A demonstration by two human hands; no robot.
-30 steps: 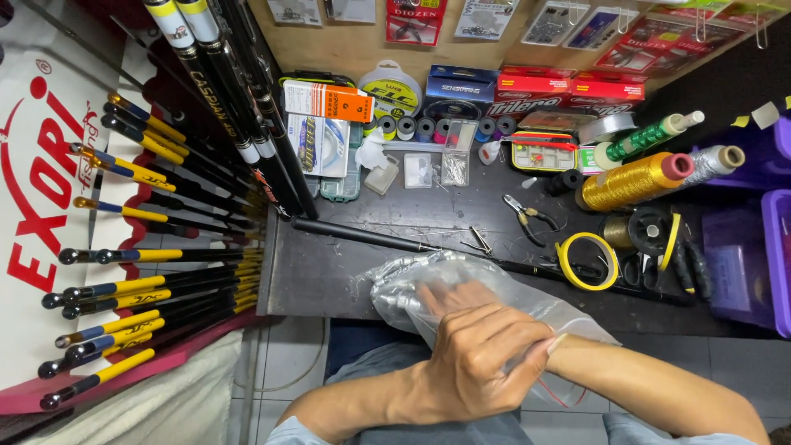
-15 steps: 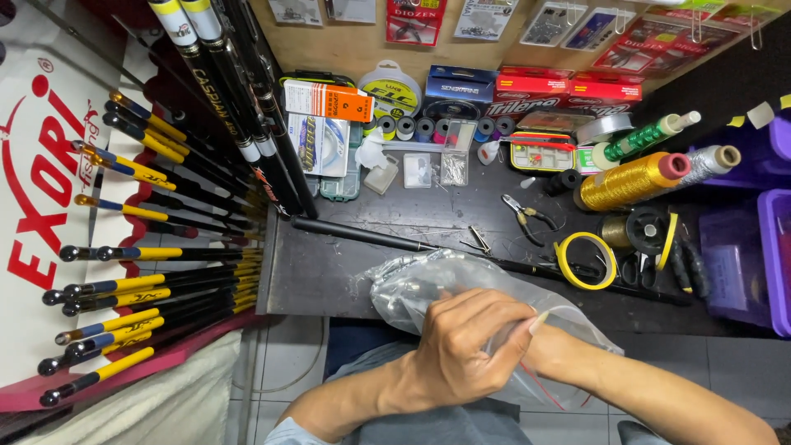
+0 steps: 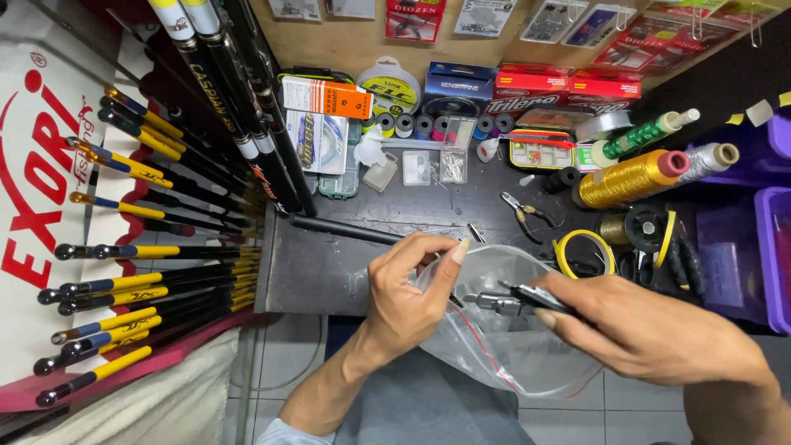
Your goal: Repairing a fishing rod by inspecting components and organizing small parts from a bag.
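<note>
Clear, crinkled plastic makes up the zip bag (image 3: 503, 346), which hangs at about 5 o'clock from the centre of the view, just past the near edge of the dark workbench (image 3: 329, 272). It is see-through, with a thin red line running slantwise down its lower half, and its mouth gapes toward 12 o'clock.

The left hand (image 3: 408, 301), at 6 o'clock, pinches the bag's rim on the 9 o'clock side between thumb and curled fingers, narrowly closed. At 3 o'clock from it a small metal piece (image 3: 493, 303) shows at the bag's mouth; whether it lies inside the plastic I cannot tell. The right hand (image 3: 651, 330), at 4 o'clock, grips a slim black part (image 3: 535, 295) between thumb and fingertips, its fingers nearly closed, its tip touching the metal piece.

At 9 o'clock a rack of black and yellow fishing rods (image 3: 140, 280) fans out. On the bench, a black rod section (image 3: 346, 229) lies at 11 o'clock from the left hand, small pliers (image 3: 527, 214) at 1 o'clock, a yellow ring (image 3: 583, 254) beside them, and a gold thread spool (image 3: 630, 177) at 2 o'clock.
</note>
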